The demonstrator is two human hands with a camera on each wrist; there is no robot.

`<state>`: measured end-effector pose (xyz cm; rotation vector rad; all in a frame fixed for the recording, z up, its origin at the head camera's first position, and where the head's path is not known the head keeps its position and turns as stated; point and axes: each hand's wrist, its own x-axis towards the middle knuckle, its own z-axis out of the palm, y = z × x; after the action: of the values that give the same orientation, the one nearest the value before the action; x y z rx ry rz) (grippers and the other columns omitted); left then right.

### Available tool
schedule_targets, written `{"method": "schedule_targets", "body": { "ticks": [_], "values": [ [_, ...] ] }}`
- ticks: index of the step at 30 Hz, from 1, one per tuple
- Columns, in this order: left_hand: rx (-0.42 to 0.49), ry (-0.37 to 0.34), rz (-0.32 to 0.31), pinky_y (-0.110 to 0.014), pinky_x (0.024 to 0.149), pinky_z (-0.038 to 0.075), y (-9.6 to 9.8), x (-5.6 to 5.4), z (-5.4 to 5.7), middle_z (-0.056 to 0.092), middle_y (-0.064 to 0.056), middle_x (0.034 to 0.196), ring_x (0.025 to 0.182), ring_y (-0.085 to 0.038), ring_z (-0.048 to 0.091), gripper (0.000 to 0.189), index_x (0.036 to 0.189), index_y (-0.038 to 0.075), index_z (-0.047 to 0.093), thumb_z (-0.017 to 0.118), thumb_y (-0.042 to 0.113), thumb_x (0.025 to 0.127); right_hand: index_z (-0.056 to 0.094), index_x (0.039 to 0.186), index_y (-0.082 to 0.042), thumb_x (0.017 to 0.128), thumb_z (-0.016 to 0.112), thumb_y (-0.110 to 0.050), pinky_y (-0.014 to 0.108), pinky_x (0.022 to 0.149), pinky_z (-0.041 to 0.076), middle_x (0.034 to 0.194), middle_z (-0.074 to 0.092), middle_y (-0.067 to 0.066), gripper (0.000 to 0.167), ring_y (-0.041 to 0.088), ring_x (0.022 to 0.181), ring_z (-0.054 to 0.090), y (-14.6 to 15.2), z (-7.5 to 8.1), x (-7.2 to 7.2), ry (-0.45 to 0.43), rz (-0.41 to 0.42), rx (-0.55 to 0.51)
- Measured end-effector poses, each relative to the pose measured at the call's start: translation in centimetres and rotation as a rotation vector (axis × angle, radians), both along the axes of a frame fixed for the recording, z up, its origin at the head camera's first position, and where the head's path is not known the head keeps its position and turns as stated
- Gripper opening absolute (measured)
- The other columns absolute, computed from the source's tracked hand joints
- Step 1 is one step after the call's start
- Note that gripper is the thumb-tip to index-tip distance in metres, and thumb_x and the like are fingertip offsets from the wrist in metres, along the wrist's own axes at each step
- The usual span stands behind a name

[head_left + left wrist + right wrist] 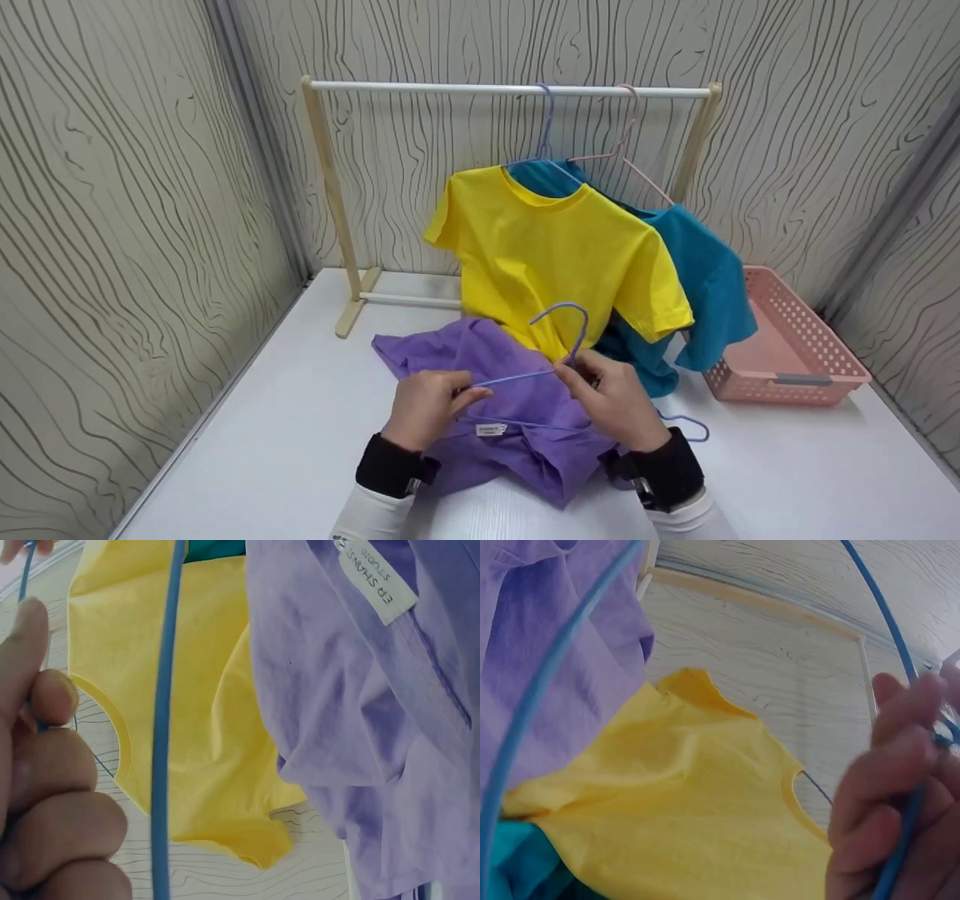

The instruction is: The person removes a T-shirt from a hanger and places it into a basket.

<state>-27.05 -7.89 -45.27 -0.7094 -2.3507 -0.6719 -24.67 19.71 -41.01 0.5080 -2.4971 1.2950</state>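
Note:
A blue wire hanger [517,376] is held in both hands above a crumpled purple T-shirt [487,349]. My left hand [427,405] pinches its left end between thumb and curled fingers. The right hand [619,397] grips it just below the hook, which points up. In the left wrist view, the hanger's lower bar [161,720] crosses in front of the shirts. The purple T-shirt lies on the table with its white neck label [491,430] showing below the bar. Part of the hanger is hidden behind the right hand.
A yellow T-shirt [555,247] and a teal T-shirt [712,277] hang on hangers from the rack's white rail [435,88]. A pink perforated basket [817,390] stands at the right on the white table [285,420]. Patterned walls enclose the back and sides.

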Motion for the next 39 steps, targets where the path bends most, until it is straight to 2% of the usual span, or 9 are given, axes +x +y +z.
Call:
{"method": "schedule_targets", "body": {
  "ticks": [5, 8, 11, 13, 16, 20, 26, 35, 39],
  "values": [
    [0.040, -0.014, 0.052, -0.016, 0.052, 0.015, -1.3, -0.3, 0.2, 0.022, 0.017, 0.060, 0.052, 0.001, 0.027, 0.053, 0.060, 0.016, 0.041, 0.075, 0.045, 0.088, 0.075, 0.112, -0.015, 0.100, 0.068, -0.024, 0.030, 0.089, 0.056, 0.102, 0.075, -0.003, 0.016, 0.015, 0.097, 0.068, 2.3, 0.8, -0.3, 0.037, -0.103, 0.043],
    [0.057, -0.044, 0.075, -0.017, 0.052, 0.017, -2.2, -0.4, 0.4, 0.021, 0.017, 0.060, 0.052, 0.000, 0.028, 0.053, 0.061, 0.016, 0.039, 0.075, 0.043, 0.088, 0.074, 0.120, -0.011, 0.102, 0.066, -0.026, 0.048, 0.100, 0.052, 0.115, 0.074, 0.007, 0.025, 0.027, 0.115, 0.063, 4.6, 1.3, -0.5, 0.055, -0.182, 0.084],
    [0.084, -0.084, 0.074, -0.019, 0.054, 0.018, -2.9, -0.3, 0.6, 0.021, 0.016, 0.061, 0.053, 0.000, 0.027, 0.052, 0.062, 0.016, 0.038, 0.075, 0.041, 0.090, 0.068, 0.131, -0.009, 0.104, 0.061, -0.036, 0.064, 0.107, 0.045, 0.130, 0.069, 0.017, 0.039, 0.039, 0.129, 0.056, 6.8, 1.7, -0.6, -0.024, -0.210, 0.120],
    [0.109, -0.115, 0.072, -0.019, 0.054, 0.020, -3.2, -0.3, 0.7, 0.023, 0.016, 0.061, 0.054, 0.000, 0.029, 0.050, 0.062, 0.017, 0.040, 0.075, 0.038, 0.091, 0.067, 0.135, -0.010, 0.105, 0.058, -0.040, 0.067, 0.106, 0.045, 0.134, 0.067, 0.019, 0.043, 0.042, 0.130, 0.055, 7.8, 1.7, -0.7, -0.094, -0.189, 0.147],
    [0.133, -0.151, 0.077, -0.019, 0.054, 0.023, -3.6, -0.3, 0.8, 0.027, 0.016, 0.061, 0.054, 0.000, 0.032, 0.047, 0.063, 0.017, 0.044, 0.075, 0.038, 0.091, 0.068, 0.133, -0.009, 0.106, 0.056, -0.038, 0.057, 0.102, 0.053, 0.125, 0.072, 0.018, 0.041, 0.037, 0.118, 0.066, 8.7, 1.7, -0.8, -0.181, -0.080, 0.140],
    [0.146, -0.166, 0.097, -0.019, 0.054, 0.025, -4.0, -0.4, 0.9, 0.030, 0.016, 0.060, 0.054, -0.001, 0.034, 0.045, 0.063, 0.017, 0.047, 0.075, 0.038, 0.090, 0.074, 0.122, -0.006, 0.106, 0.059, -0.030, 0.030, 0.087, 0.058, 0.106, 0.076, 0.006, 0.033, 0.015, 0.094, 0.069, 9.1, 1.8, -0.9, -0.237, 0.082, 0.069],
    [0.171, -0.192, 0.112, -0.020, 0.055, 0.025, -4.3, -0.5, 1.0, 0.030, 0.015, 0.060, 0.055, -0.003, 0.035, 0.043, 0.063, 0.017, 0.048, 0.075, 0.037, 0.091, 0.075, 0.116, 0.001, 0.104, 0.061, -0.019, 0.017, 0.089, 0.055, 0.106, 0.077, -0.016, 0.027, -0.001, 0.101, 0.069, 9.3, 2.1, -0.6, -0.212, 0.202, -0.025],
    [0.246, -0.258, 0.120, -0.020, 0.055, 0.023, -3.8, -0.8, 0.6, 0.031, 0.013, 0.060, 0.054, -0.003, 0.035, 0.048, 0.063, 0.015, 0.045, 0.073, 0.039, 0.094, 0.075, 0.116, 0.001, 0.103, 0.064, -0.019, 0.017, 0.088, 0.055, 0.103, 0.076, -0.017, 0.027, 0.001, 0.100, 0.069, 9.0, 2.0, -0.5, -0.183, 0.133, -0.039],
    [0.273, -0.229, 0.137, -0.022, 0.060, 0.032, -3.7, -1.1, 0.4, 0.039, 0.010, 0.062, 0.060, -0.006, 0.041, 0.042, 0.064, 0.014, 0.052, 0.073, 0.036, 0.094, 0.076, 0.115, 0.000, 0.102, 0.064, -0.018, 0.017, 0.088, 0.055, 0.103, 0.077, -0.013, 0.025, 0.004, 0.098, 0.070, 8.9, 2.1, -0.4, -0.162, 0.095, -0.045]
  ]
}}
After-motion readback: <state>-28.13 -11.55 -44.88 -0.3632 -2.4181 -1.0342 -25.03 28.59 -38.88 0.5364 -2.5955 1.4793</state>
